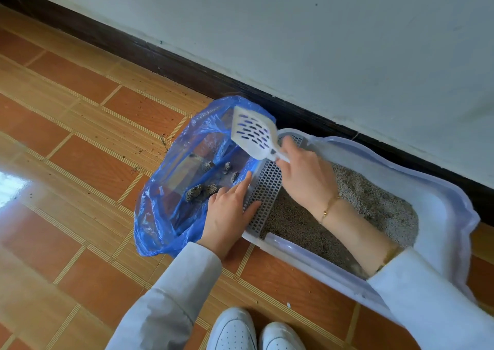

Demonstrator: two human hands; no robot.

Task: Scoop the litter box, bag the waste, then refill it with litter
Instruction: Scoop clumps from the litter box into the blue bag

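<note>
Litter box (438, 210) lies w/ long axis parallel to the wall, its far end cut off by the right sleeve. Blue bag (171, 189) sits open just beside the box's grated end, clumps (199, 192) inside. Scoop (254, 133) held over the bag mouth, head pointing away from the box, empty. Right hand (304, 176) pinches its handle, mostly hidden. Left hand (230, 216) w/ fingers spread, forefinger out, on the box's grate at the bag's edge; can't tell if it grips the bag.

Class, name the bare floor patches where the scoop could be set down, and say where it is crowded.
Free: tiled floor left of the blue bag, and the strip between the litter box and the white shoes. Crowded: the bag mouth and grid step, where both hands and the scoop meet.
</note>
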